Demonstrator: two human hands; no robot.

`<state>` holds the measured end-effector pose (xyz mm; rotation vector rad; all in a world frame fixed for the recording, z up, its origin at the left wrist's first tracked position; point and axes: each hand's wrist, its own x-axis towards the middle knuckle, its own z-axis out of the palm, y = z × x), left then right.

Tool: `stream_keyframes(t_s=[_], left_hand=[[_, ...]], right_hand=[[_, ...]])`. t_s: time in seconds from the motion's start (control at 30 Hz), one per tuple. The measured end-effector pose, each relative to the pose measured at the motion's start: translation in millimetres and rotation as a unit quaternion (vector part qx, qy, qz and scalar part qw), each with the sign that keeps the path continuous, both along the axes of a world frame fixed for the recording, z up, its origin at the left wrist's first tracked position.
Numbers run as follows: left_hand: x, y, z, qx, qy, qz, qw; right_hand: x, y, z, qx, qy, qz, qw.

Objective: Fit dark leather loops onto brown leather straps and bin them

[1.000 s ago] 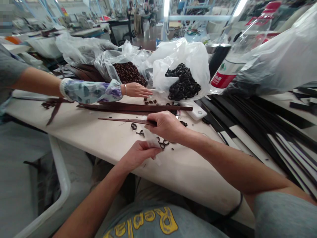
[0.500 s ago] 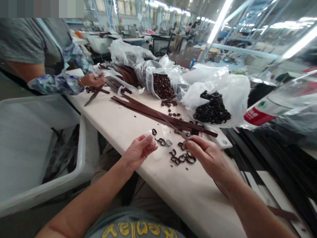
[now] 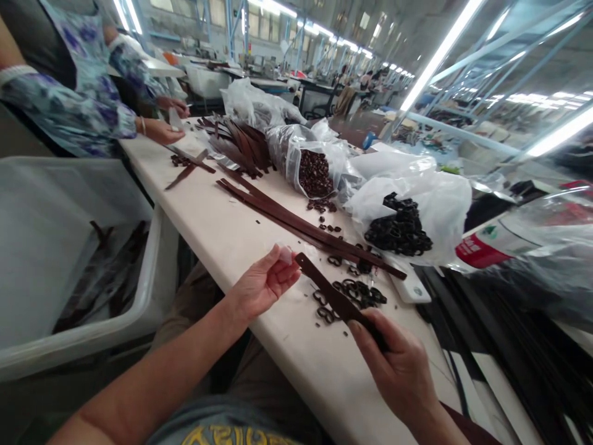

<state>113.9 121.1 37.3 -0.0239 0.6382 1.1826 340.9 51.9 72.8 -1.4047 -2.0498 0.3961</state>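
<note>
My left hand (image 3: 264, 284) pinches a small piece of clear plastic (image 3: 285, 254) between thumb and fingers, above the table's near edge. My right hand (image 3: 398, 358) grips a dark brown leather strap (image 3: 331, 290). The strap's holed tip points at my left fingertips, close to the plastic piece; whether they touch I cannot tell. Beneath the strap lie several dark loops (image 3: 359, 290), loose on the table (image 3: 259, 259). Farther back, more long brown straps (image 3: 296, 225) lie in a bundle.
A clear bag of small brown pieces (image 3: 315, 173) and a bag of black loops (image 3: 398, 228) stand behind. A white bin (image 3: 155, 272) is at left. A co-worker's hands (image 3: 162, 131) hover at the far end. A bottle (image 3: 491, 244) lies right, near dark strips.
My right hand has moved down and turned the strap, bringing its tip toward my left hand. The co-worker's hands have shifted back and left. My view has turned slightly.
</note>
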Motion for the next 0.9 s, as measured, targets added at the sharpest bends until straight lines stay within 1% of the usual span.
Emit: stream_keyframes(t_s=[0.23,0.4,0.63,0.73,0.9], left_hand=[[2.1,-2.5,1.4,-0.005,0.003,-0.009,1.000],[7.8,-5.6,-2.5,0.004,0.010,-0.020,1.000],[7.5,-7.1,-8.4,0.015,0.010,-0.040,0.999],[14.0,-11.8,-11.2,0.046,0.006,-0.052,0.998],[42.0,-28.5,-11.3,0.111,0.022,-0.099,0.989]], right_hand=[[-5.0,4.2,-4.4,-0.004,-0.040,0.029,0.999],[-7.1,4.2,-7.0,0.002,-0.074,0.052,0.996],[-5.8,0.6,-3.2,0.021,-0.085,0.083,0.993],[-7.8,2.7,-5.4,0.021,-0.088,0.076,0.993],[-19.8,19.0,-9.0,-0.007,-0.059,0.041,0.997]])
